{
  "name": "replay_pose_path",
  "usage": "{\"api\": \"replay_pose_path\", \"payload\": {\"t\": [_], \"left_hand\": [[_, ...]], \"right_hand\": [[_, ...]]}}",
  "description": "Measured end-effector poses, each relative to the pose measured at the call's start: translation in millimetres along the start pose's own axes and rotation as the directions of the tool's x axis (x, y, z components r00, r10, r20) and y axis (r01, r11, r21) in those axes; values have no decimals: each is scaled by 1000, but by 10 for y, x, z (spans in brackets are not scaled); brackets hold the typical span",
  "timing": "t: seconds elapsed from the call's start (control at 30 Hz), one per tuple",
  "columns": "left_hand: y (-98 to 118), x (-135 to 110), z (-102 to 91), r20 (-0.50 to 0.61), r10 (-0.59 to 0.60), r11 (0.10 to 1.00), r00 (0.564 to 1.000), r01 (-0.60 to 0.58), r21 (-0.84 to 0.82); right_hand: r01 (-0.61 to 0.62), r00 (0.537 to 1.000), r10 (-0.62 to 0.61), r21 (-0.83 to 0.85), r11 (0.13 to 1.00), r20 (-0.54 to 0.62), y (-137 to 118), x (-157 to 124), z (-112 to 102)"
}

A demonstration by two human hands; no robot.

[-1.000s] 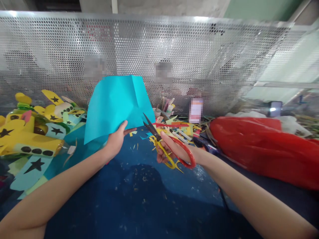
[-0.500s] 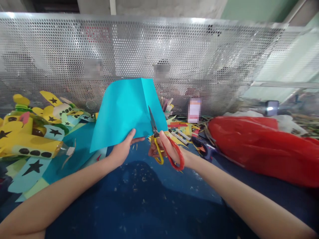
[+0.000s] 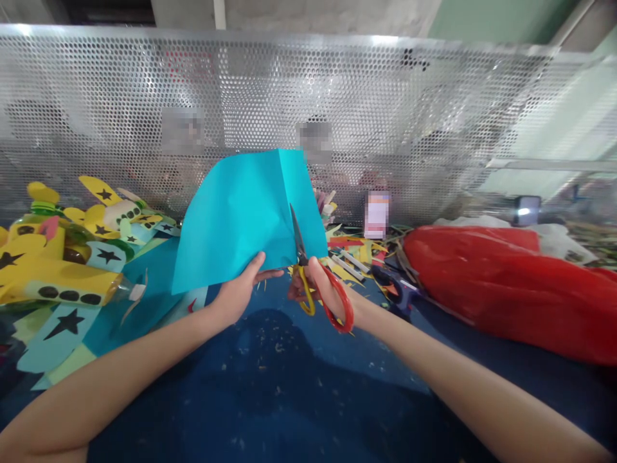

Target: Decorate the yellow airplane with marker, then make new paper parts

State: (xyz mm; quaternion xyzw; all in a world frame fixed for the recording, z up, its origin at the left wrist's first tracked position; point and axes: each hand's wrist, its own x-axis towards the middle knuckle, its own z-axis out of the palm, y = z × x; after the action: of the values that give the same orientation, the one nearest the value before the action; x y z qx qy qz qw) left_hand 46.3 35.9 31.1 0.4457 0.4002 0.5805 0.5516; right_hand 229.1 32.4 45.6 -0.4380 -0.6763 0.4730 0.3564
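Observation:
My left hand (image 3: 238, 292) pinches the lower edge of a folded turquoise paper sheet (image 3: 243, 215) and holds it upright above the blue table (image 3: 289, 392). My right hand (image 3: 321, 289) grips scissors (image 3: 313, 276) with one red and one yellow handle loop. The dark blades point up along the sheet's fold, into its lower right part.
Yellow paper aeroplanes with black stars (image 3: 58, 257) pile up at the left. A red plastic bag (image 3: 506, 283) lies at the right. Coloured paper scraps (image 3: 359, 251) and blue-handled scissors (image 3: 398, 286) sit behind my hands. A perforated metal screen (image 3: 337, 116) closes off the back.
The sheet has shifted right towards the scissors. My right hand swung the blades from pointing left-up to upright, and they now reach into the sheet's lower edge.

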Motion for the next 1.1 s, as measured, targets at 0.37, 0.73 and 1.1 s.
{"api": "replay_pose_path", "payload": {"t": [0.37,0.73,1.1], "left_hand": [[130,-9,93,61,-50,988,997,58,-141],[61,-99,42,105,-28,997,994,36,-68],[-68,-17,-39,137,59,998,989,-56,-25]], "right_hand": [[-53,997,47,128,990,54,15,8,57],[-68,997,71,150,986,-12,-112,-32,125],[-15,997,26,152,988,-70,72,-11,155]]}}
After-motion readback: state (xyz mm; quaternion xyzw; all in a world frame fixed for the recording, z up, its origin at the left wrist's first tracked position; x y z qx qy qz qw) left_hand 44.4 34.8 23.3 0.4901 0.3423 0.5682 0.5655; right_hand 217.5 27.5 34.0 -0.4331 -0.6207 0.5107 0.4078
